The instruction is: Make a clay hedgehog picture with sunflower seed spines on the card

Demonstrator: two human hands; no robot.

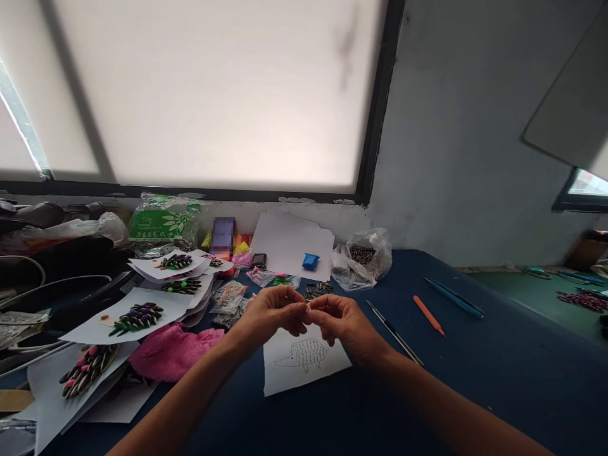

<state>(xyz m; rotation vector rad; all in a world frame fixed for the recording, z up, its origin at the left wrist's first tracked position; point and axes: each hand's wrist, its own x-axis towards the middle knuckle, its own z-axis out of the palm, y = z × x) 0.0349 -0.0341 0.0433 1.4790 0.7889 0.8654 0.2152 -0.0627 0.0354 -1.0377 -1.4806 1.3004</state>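
Observation:
My left hand (280, 309) and my right hand (342, 318) meet fingertip to fingertip above a small white paper. Both are closed in a pinch, and whatever lies between the fingertips is too small to make out. On the paper below is a hedgehog drawing (304, 356) in dark lines, its snout pointing left; my hands hide the upper part of the sheet. Just beyond my fingers lie several striped sunflower seeds (319, 290), partly covered by the hands. A blue lump in a wrapper (310, 261) rests on larger white sheets (275, 244) farther back.
Sheets with seed-covered hedgehogs (137, 316) are stacked left, beside a pink cloth (173, 351). A green seed bag (164, 221) and a clear bag of seeds (363, 254) stand near the wall. Rightward lie a pen (394, 332), an orange marker (429, 315) and blue tweezers (455, 297).

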